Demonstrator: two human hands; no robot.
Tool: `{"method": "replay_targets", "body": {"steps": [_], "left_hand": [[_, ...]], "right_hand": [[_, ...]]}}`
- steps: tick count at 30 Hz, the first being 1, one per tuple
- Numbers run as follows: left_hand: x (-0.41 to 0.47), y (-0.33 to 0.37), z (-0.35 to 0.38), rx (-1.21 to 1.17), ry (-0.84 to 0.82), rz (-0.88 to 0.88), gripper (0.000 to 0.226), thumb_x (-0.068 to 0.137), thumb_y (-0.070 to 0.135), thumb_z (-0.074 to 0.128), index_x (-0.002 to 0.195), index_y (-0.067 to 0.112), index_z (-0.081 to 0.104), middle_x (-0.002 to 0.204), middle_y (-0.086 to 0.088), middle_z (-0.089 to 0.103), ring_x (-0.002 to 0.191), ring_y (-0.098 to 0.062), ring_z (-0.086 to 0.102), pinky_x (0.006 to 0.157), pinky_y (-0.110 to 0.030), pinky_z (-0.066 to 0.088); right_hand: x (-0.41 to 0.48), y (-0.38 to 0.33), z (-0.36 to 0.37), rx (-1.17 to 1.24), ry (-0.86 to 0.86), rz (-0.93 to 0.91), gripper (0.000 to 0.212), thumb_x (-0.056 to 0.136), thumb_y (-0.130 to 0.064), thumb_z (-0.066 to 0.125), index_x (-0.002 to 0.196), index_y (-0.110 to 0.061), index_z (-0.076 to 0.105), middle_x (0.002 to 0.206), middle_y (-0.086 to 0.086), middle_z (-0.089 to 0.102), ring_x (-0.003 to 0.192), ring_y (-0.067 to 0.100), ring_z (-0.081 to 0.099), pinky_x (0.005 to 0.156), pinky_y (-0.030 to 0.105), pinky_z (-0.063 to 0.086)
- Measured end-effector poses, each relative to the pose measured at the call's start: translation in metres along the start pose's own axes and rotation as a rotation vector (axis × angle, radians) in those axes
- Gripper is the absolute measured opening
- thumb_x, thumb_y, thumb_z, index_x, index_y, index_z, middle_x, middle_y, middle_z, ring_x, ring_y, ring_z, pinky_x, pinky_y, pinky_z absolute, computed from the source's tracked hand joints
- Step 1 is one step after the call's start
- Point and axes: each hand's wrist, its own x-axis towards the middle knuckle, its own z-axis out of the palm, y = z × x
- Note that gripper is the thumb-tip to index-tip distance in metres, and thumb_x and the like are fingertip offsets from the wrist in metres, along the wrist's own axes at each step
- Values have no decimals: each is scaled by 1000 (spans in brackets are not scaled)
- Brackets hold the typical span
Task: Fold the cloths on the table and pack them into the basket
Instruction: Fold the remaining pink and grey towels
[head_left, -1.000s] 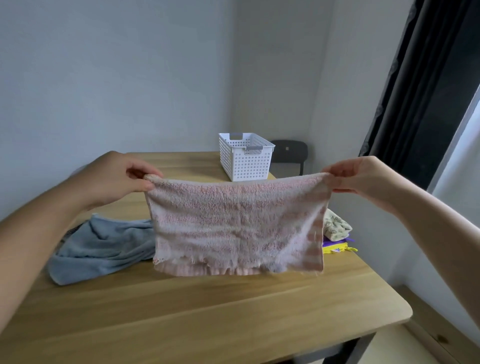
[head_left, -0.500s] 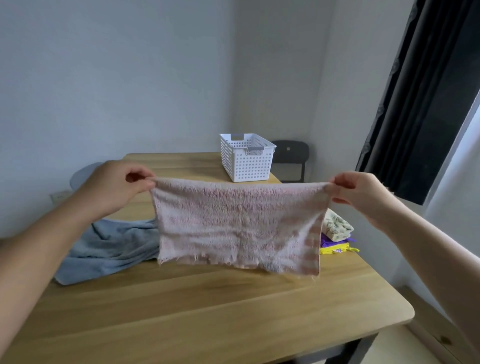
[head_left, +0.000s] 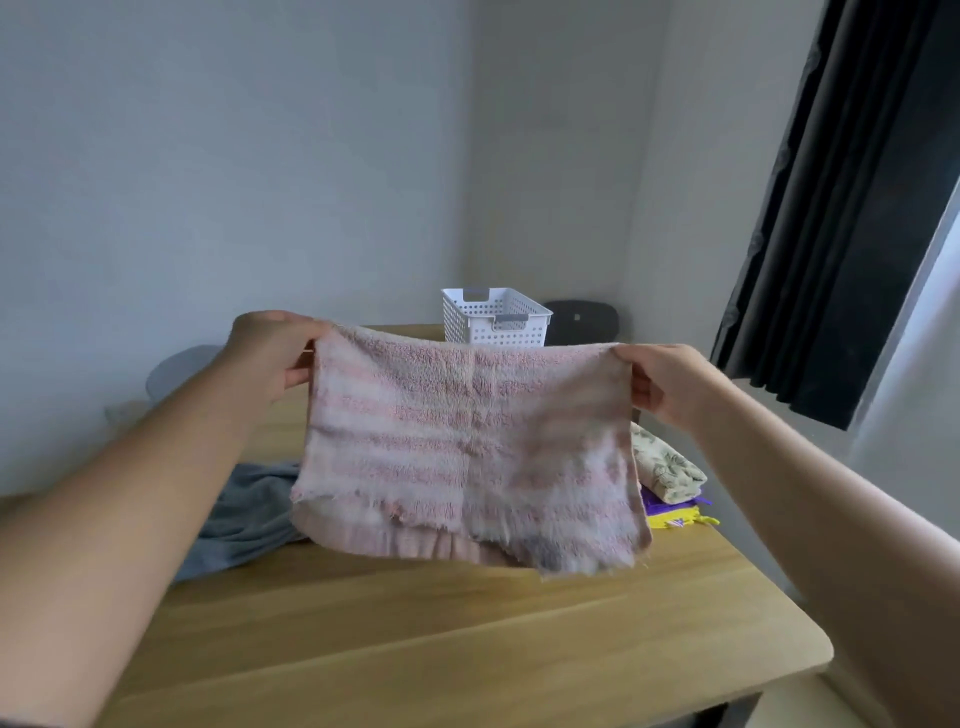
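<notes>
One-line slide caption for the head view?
Left hand and right hand hold a pink striped towel by its top corners over the table; basket behind, grey cloth at left.

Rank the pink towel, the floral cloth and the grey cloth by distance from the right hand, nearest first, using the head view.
1. pink towel: pinched by the right hand at its top corner.
2. floral cloth: on the table, right side, just below that hand.
3. grey cloth: across the table, on the left.

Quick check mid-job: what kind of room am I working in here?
Probably a small room at home: a wooden table set against plain walls, a dark curtain, a white basket and a worn pink towel.
</notes>
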Motion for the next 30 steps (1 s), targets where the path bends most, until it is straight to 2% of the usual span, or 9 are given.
{"method": "replay_targets", "body": {"steps": [3, 5, 8, 10, 13, 18, 22, 27, 30], "left_hand": [[-14, 2, 27, -10, 83, 86, 14, 84, 6, 64, 73, 14, 59, 79, -10, 62, 66, -19, 60, 51, -22, 53], [-31, 0, 49, 4, 15, 146, 13, 82, 9, 67, 73, 16, 62, 76, -8, 62, 64, -17, 60, 55, -24, 55], [-56, -5, 77, 16, -101, 180, 8, 81, 8, 69, 75, 13, 64, 72, -4, 63, 58, -14, 61, 53, -25, 56], [-63, -8, 87, 5, -146, 170, 5, 79, 8, 71, 77, 10, 67, 71, -5, 66, 55, -12, 64, 51, -25, 54], [-66, -12, 89, -1, -184, 140, 3, 79, 10, 73, 79, 9, 70, 77, -8, 70, 61, -15, 67, 59, -30, 57], [-69, -15, 86, 6, -177, 111, 4, 78, 15, 74, 79, 11, 72, 79, -7, 71, 63, -15, 68, 61, -29, 57], [-69, -14, 82, 20, -147, 135, 4, 79, 15, 73, 78, 11, 73, 83, -7, 72, 72, -19, 69, 64, -33, 59], [-76, -13, 85, -11, -166, 155, 5, 80, 11, 71, 81, 6, 72, 81, -10, 72, 71, -22, 71, 59, -28, 57], [-73, -13, 81, -27, -139, 131, 3, 78, 10, 72, 76, 8, 71, 79, -10, 71, 67, -20, 70, 60, -30, 58]], "right_hand": [[-8, 3, 25, -58, 6, -143, 11, 87, -5, 60, 87, -2, 71, 66, 8, 61, 55, 20, 57, 50, 25, 53], [-19, 5, 45, -101, -43, -222, 14, 85, -7, 62, 90, 2, 72, 72, 10, 60, 60, 21, 57, 53, 28, 54], [-34, 10, 73, -150, -89, -292, 11, 81, -12, 65, 78, -6, 74, 68, 8, 64, 63, 23, 63, 54, 29, 55], [-41, 14, 84, -182, -124, -315, 11, 81, -15, 66, 74, -11, 74, 73, 11, 70, 70, 26, 67, 62, 36, 59], [-48, 16, 90, -202, -181, -310, 13, 85, -14, 63, 78, -11, 74, 83, 17, 72, 77, 28, 68, 72, 41, 60], [-58, 16, 86, -105, -242, -234, 17, 93, -14, 57, 85, -9, 71, 82, 9, 72, 71, 19, 68, 61, 26, 58], [-62, 15, 85, -78, -227, -227, 18, 94, -15, 57, 92, -7, 72, 87, 11, 72, 73, 19, 67, 64, 28, 58], [-65, 18, 90, -27, -258, -198, 18, 94, -16, 58, 84, -10, 72, 80, 8, 71, 71, 19, 67, 59, 26, 56], [-63, 17, 86, -25, -215, -185, 17, 93, -18, 59, 84, -12, 73, 78, 5, 71, 66, 14, 66, 55, 24, 52]]}}
